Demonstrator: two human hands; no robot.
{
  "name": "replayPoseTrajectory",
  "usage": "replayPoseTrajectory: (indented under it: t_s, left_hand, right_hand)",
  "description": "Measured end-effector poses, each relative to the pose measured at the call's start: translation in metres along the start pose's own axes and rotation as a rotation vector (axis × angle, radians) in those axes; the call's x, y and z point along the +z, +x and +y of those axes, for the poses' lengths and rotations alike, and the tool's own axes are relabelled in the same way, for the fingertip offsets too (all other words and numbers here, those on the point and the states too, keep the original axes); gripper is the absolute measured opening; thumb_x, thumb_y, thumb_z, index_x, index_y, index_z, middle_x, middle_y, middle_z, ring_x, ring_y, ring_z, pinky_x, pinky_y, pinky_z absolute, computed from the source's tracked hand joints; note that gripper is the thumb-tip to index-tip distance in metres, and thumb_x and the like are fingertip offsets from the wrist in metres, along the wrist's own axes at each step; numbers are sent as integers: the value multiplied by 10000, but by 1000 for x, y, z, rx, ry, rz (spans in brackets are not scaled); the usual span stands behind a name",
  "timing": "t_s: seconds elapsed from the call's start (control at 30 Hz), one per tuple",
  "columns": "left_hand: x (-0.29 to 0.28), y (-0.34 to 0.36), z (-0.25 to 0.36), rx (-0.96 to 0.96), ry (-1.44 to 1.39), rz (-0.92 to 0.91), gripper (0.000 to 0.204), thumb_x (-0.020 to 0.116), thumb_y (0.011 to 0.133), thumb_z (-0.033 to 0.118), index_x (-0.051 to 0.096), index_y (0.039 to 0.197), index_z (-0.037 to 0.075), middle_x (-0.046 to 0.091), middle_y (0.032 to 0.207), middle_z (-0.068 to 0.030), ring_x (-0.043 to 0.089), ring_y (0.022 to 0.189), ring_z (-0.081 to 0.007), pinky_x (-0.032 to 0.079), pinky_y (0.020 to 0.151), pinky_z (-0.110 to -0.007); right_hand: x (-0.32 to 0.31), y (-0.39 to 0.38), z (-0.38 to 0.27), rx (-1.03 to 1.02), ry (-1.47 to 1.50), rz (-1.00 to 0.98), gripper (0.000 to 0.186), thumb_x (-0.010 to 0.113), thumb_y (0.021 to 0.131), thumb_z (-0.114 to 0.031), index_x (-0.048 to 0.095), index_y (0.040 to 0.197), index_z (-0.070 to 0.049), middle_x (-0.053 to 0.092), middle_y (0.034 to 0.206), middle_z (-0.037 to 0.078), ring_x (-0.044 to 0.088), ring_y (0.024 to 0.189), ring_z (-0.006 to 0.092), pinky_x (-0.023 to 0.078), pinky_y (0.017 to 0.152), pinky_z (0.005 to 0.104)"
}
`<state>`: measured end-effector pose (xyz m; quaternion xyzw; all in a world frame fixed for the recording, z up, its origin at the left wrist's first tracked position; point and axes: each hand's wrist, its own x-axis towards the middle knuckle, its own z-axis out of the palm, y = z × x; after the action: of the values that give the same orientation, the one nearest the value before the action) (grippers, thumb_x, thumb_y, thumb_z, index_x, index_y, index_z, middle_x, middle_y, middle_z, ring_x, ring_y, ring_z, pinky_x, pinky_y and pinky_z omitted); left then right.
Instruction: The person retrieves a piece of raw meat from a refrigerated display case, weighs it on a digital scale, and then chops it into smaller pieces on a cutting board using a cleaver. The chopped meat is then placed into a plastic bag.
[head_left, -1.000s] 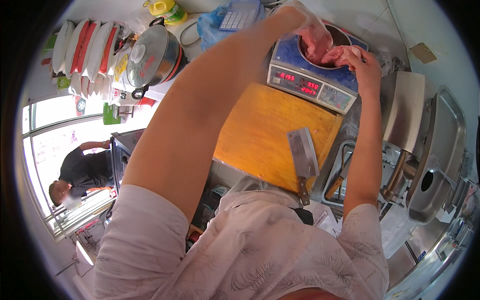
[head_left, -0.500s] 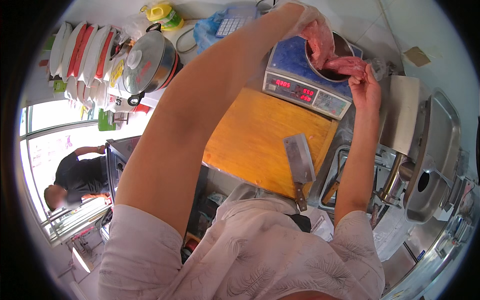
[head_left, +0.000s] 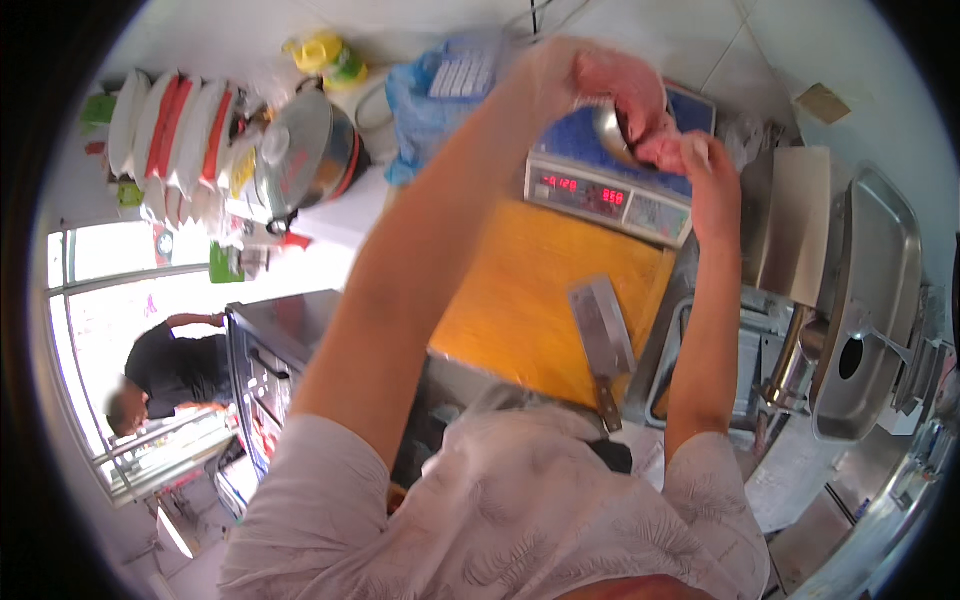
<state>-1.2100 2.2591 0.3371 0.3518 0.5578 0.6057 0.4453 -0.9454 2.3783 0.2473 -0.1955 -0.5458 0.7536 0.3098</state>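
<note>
My left hand, smeared by motion, closes on one end of a long strip of raw pink meat. The strip hangs in a curve over a blue-topped digital scale with a lit red display. My right hand pinches the meat's lower end, its fingers closed. Between the hands shows the shiny side of a steel bowl, partly hidden by the meat. In front of the scale lies a yellow-orange cutting board, and a cleaver rests on its right part, handle toward me.
A lidded pot, a yellow jug and a blue plastic bag stand at the left back. Steel trays are at the right. A person in dark clothes is beyond the counter at far left.
My left hand has come nearer with the meat, and my right hand has shifted slightly left. Less of the bowl shows, and the scale's display reads differently.
</note>
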Motion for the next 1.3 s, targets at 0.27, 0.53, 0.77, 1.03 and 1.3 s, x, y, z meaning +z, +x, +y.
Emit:
replayPoseTrajectory:
  t_s: [0.27,0.53,0.77,1.03,1.3]
  left_hand:
    - [0,-10,-1,221,-448,-37,451,891,855,19,712,1266,-36,741,1311,-129,703,1189,-217,559,1054,-347]
    - [-25,-72,25,590,325,252,361,720,974,213,670,1259,-3,761,1229,-171,743,1117,-276,609,907,-430]
    - [-61,-293,11,-177,-659,313,311,481,1077,111,650,1293,-35,733,1181,-143,717,1055,-249,613,989,-442]
    - [-124,-451,-180,-743,-1067,882,287,648,1028,191,598,1181,-47,649,1060,-189,679,872,-306,635,880,-523]
    - [-83,-491,-128,-378,682,750,462,803,935,262,669,1308,23,687,1203,-186,691,1049,-351,590,948,-488]
  right_hand:
    - [-21,-4,26,-103,59,129,309,732,1052,-139,669,1318,5,714,1223,63,691,1114,169,541,1005,337]
    - [-5,-30,-17,-207,490,38,336,670,1082,-101,617,1386,30,688,1291,112,678,1200,231,538,1087,413]
    - [50,-144,-10,252,430,123,326,647,1107,-185,641,1357,24,720,1257,101,712,1153,229,573,1001,393]
    - [86,-216,132,211,-950,60,275,711,1051,-245,714,1204,-17,757,1056,164,740,961,333,579,827,416]
    - [47,-396,81,211,-1427,83,456,885,853,-222,602,1150,-20,677,1025,190,640,980,414,514,905,524]
